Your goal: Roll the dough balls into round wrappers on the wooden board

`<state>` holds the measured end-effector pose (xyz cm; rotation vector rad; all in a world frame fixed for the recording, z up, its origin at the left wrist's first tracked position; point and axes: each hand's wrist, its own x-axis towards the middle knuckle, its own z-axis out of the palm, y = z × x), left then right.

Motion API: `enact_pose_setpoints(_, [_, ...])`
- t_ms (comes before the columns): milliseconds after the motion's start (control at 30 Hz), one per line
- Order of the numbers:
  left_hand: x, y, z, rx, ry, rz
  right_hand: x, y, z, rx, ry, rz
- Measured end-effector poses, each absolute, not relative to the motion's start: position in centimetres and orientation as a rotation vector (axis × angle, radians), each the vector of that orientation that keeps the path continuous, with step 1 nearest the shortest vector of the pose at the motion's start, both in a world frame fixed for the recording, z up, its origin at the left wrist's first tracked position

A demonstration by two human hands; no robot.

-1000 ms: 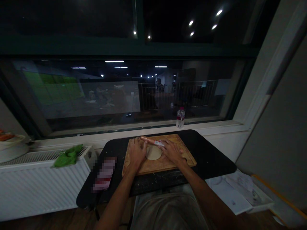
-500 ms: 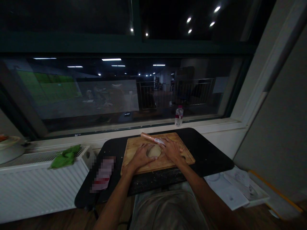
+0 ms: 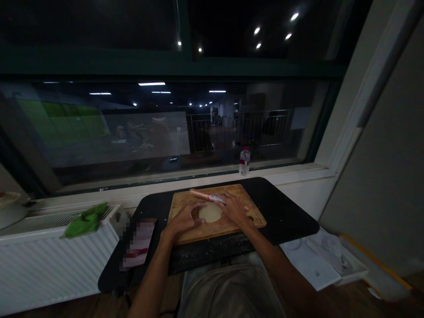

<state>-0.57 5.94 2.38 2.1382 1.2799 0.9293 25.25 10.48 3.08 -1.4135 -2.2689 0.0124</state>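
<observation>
A pale round of flattened dough [image 3: 211, 213] lies on a wooden cutting board [image 3: 179, 232]. My left hand [image 3: 184, 217] curves around the dough's left edge, fingers at the far side and thumb at the near side. A reddish-brown rolling pin [image 3: 202, 194] with a printed label lies at a slant just beyond the dough. Its right end is under my right hand [image 3: 236, 210], whose fingers are closed over it and hide that end.
The board rests on a black table [image 3: 281, 212] sprinkled with flour bits. A phone [image 3: 141, 243], partly blurred out, lies at the left. A water bottle [image 3: 244, 161] stands on the windowsill. Left is a radiator [image 3: 59, 265] with a green cloth [image 3: 84, 221]; right, a white box [image 3: 318, 265].
My left hand has shifted left and no longer covers as much of the dough, so more of it shows. The rolling pin's left end has come slightly nearer. The view has moved slightly.
</observation>
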Motion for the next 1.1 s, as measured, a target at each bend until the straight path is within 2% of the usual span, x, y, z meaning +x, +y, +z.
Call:
enact_pose_setpoints(267, [-1.5, 5.4, 2.5, 2.101, 1.331, 1.039, 25.3, 10.4, 3.1, -1.389, -2.297, 0.051])
enact_pose_setpoints(467, [-1.1, 5.0, 3.0, 2.022, 1.344, 0.953, 25.3, 10.6, 2.9, -1.386, -2.296, 0.075])
enact_pose_setpoints(1100, [-0.7, 4.3, 1.3, 2.093, 1.335, 1.067, 25.2, 10.3, 3.5, -1.378, -2.307, 0.121])
